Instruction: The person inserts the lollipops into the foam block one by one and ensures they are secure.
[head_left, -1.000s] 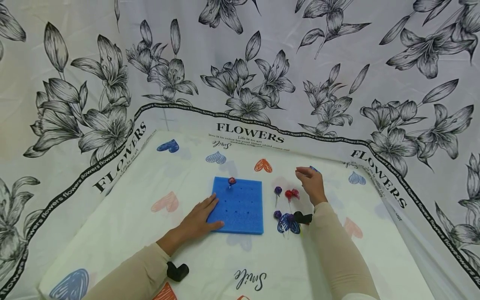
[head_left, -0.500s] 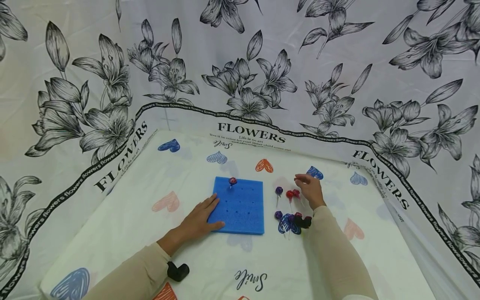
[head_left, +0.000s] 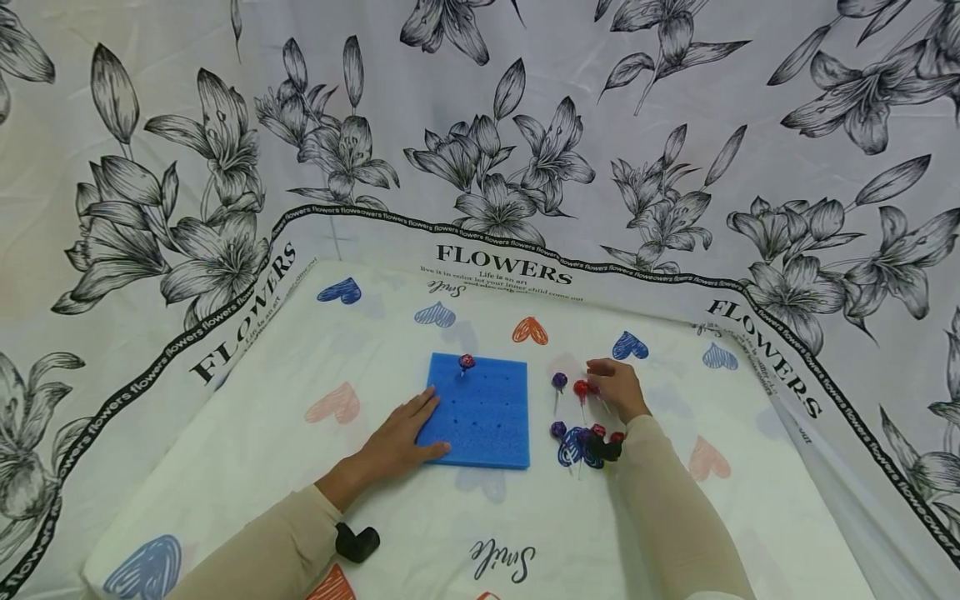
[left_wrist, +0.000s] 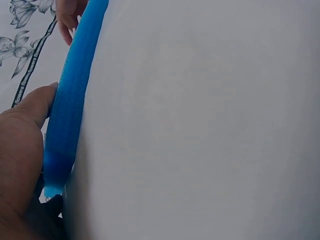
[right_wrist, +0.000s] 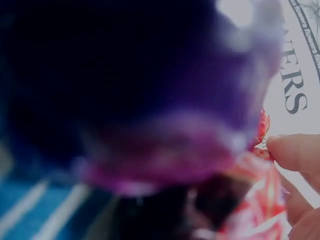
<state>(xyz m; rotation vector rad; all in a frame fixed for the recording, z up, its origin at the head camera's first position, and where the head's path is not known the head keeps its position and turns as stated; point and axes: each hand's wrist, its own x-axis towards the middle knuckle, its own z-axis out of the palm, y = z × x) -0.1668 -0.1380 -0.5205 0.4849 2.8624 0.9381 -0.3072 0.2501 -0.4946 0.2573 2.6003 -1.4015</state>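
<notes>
One blue foam block (head_left: 483, 446) lay with a planted lollipop (head_left: 467, 361) near its eleven o'clock, the left hand (head_left: 393, 442) resting open-fingered at its nine o'clock edge; loose lollipops (head_left: 559, 380), purple and red, lay towards three o'clock, the right hand (head_left: 619, 388) among them, grip indeterminable.
</notes>
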